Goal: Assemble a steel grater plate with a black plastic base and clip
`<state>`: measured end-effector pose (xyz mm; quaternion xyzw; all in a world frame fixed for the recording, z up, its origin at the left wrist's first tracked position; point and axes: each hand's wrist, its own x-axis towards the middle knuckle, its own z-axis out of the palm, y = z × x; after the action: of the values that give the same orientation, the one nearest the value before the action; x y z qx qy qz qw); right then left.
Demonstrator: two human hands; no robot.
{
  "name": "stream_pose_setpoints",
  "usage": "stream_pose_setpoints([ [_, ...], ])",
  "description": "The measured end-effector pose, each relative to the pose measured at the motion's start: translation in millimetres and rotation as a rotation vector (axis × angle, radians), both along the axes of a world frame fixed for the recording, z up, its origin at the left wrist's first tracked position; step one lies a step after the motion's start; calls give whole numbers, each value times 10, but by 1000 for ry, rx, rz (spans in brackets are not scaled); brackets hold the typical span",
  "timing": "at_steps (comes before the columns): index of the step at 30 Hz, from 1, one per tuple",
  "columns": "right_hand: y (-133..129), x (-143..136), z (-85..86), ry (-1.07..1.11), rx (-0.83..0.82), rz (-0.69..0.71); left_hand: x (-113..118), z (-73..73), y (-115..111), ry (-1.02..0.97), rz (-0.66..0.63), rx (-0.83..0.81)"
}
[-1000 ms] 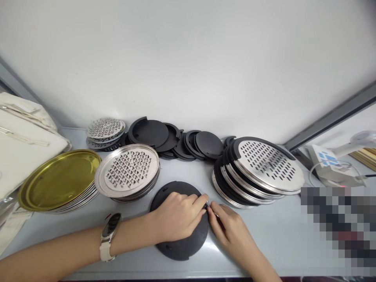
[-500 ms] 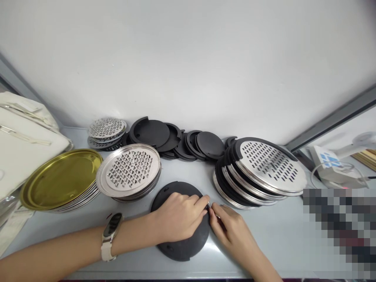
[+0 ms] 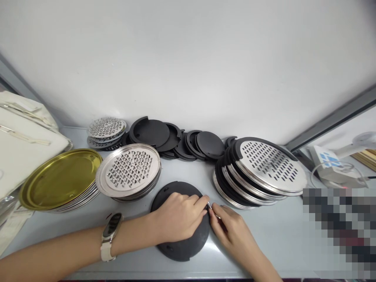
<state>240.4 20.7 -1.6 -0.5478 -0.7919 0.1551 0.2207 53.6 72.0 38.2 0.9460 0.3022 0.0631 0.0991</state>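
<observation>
A black round disc (image 3: 188, 248) lies flat on the grey table near its front edge. My left hand (image 3: 182, 217) rests across the disc with its fingers curled together at the right rim; what they hold, if anything, is hidden. My right hand (image 3: 230, 227) pinches a thin metal tool (image 3: 217, 216), whose tip meets the disc's rim beside my left fingertips. To the right stands a leaning stack of black discs and metal grater plates (image 3: 268, 164). Left of the disc sits a pile of round grater plates (image 3: 131, 170).
Gold-coloured round plates (image 3: 63, 178) are stacked at the left, beside a white bag (image 3: 26, 149). Small grater discs (image 3: 106, 128) and overlapping black discs (image 3: 210, 144) line the wall. A white device with a cable (image 3: 330, 164) is at the right.
</observation>
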Motion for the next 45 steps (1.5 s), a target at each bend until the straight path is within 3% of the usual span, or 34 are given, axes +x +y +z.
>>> stream_pose_setpoints([
  [45,15,-7,-18,-60,30,-13,-2,-13,-2,-16,26,-26],
])
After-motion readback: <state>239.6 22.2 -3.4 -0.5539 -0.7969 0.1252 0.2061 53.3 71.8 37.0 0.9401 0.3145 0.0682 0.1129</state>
